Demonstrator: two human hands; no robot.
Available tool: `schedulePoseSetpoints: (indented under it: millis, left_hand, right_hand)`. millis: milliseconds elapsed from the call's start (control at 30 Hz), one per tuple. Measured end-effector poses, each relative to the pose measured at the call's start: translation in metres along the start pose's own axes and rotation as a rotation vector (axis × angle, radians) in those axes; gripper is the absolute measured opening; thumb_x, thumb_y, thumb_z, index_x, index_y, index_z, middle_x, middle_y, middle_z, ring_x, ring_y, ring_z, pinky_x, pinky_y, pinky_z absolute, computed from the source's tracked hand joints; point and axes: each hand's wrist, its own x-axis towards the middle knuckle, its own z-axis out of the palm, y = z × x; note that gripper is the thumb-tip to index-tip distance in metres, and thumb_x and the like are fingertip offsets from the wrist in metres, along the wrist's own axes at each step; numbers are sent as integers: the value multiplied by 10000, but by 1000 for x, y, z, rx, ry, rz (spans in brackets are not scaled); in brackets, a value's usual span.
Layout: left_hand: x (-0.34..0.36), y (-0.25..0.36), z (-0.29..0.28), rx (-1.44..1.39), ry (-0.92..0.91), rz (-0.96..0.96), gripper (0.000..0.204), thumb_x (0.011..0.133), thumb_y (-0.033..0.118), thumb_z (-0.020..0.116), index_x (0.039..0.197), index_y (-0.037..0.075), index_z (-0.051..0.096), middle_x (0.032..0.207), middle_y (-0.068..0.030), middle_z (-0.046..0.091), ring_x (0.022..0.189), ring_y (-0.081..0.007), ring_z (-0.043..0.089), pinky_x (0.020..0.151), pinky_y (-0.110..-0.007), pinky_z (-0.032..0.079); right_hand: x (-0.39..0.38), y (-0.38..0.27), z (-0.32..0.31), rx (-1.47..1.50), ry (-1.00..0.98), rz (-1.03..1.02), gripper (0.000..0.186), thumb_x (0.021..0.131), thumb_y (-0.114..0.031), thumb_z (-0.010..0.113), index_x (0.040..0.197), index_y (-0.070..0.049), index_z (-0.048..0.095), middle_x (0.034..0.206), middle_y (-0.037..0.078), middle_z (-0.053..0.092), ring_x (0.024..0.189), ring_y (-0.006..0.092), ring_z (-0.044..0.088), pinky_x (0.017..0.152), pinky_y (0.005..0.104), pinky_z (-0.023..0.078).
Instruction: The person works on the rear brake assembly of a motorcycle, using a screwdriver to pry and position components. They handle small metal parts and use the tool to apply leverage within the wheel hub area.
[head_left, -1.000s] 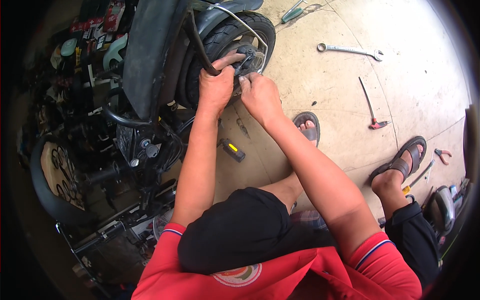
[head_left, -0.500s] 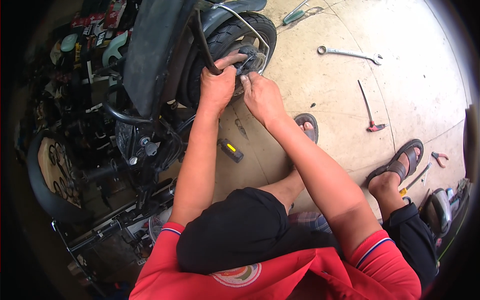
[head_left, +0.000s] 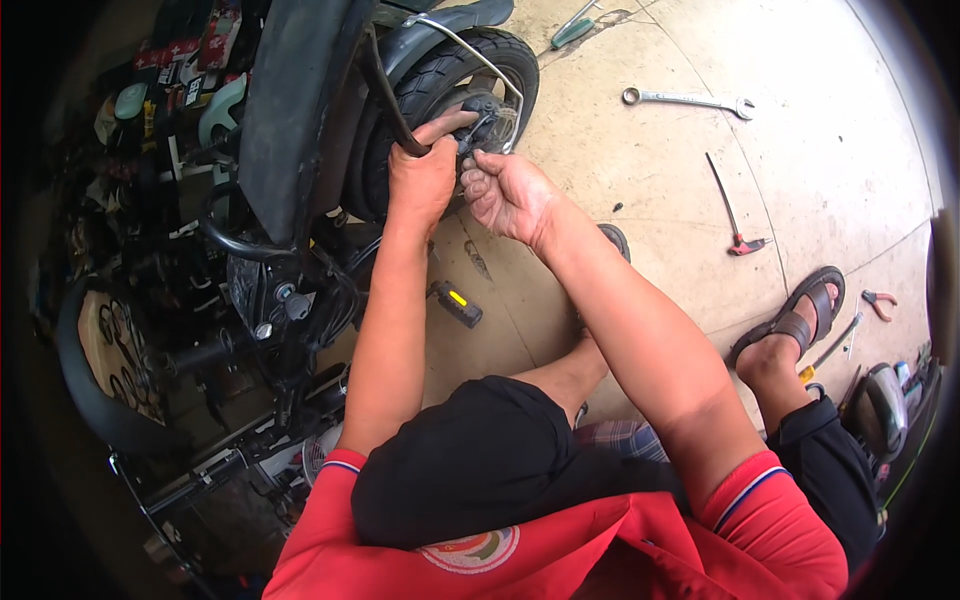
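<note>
My left hand [head_left: 420, 182] is closed around the lower end of a black bar [head_left: 391, 98] beside the wheel. Its index finger reaches toward the hub [head_left: 492, 124]. Just below the hub, my right hand [head_left: 508, 196] has its palm turned partly up, with fingers curled and thumb pressed against them. Whatever lies in that pinch is too small to make out. The black treaded tyre [head_left: 516, 62] belongs to a dark two-wheeler, and a bent silver rod [head_left: 487, 62] runs from its mudguard [head_left: 455, 28] down past the hub.
On the floor lie a combination wrench [head_left: 690, 99], a red T-handled tool [head_left: 738, 244], a green-handled screwdriver [head_left: 572, 34], pliers [head_left: 880, 305] and a black-and-yellow tool [head_left: 457, 304]. A round black-rimmed part [head_left: 90, 400] stands at the left amid clutter. My sandalled foot [head_left: 800, 330] is at the right.
My right hand has rolled from back-up to palm partly up, its fingers curling near the hub. My left hand keeps its grip. The whole view has shifted slightly.
</note>
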Motion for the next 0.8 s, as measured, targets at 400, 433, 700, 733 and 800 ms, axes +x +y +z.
schedulePoseSetpoints:
  millis: [400, 433, 700, 733, 800]
  left_hand:
    - [1, 1, 1, 7, -6, 11, 368, 905, -39, 479, 1105, 19, 783, 1228, -134, 756, 1172, -210, 696, 1038, -302, 501]
    - [0, 1, 0, 14, 1, -10, 364, 908, -37, 482, 1104, 20, 783, 1227, -134, 756, 1171, -210, 696, 1037, -302, 501]
    - [4, -4, 1, 18, -19, 35, 355, 911, -23, 493, 1110, 23, 783, 1231, -135, 754, 1174, -205, 692, 1039, -303, 499]
    - [4, -3, -1, 21, -16, 35, 355, 911, -23, 493, 1110, 23, 783, 1231, -135, 754, 1174, -205, 692, 1039, -303, 499]
    - [2, 0, -3, 30, 4, -24, 354, 908, -11, 496, 1111, 21, 784, 1227, -132, 755, 1167, -203, 693, 1038, -301, 499]
  right_hand:
    - [-5, -8, 4, 437, -110, 231, 361, 1087, -301, 495, 930, -7, 635, 775, 98, 679, 635, 247, 662, 569, 352, 549]
    - [-6, -9, 6, 366, -92, 177, 372, 1083, -302, 498, 911, -5, 642, 777, 120, 686, 644, 273, 671, 580, 375, 555]
    - [-11, 0, 8, -560, 266, -439, 352, 1045, -262, 520, 896, 35, 638, 868, 298, 696, 850, 463, 689, 742, 538, 546]
    - [-12, -2, 9, -548, 246, -421, 348, 1041, -263, 527, 905, 38, 635, 868, 297, 697, 843, 461, 689, 744, 530, 548]
    - [-16, -5, 9, -525, 208, -385, 343, 1034, -266, 540, 922, 45, 631, 869, 295, 697, 828, 456, 689, 748, 512, 553]
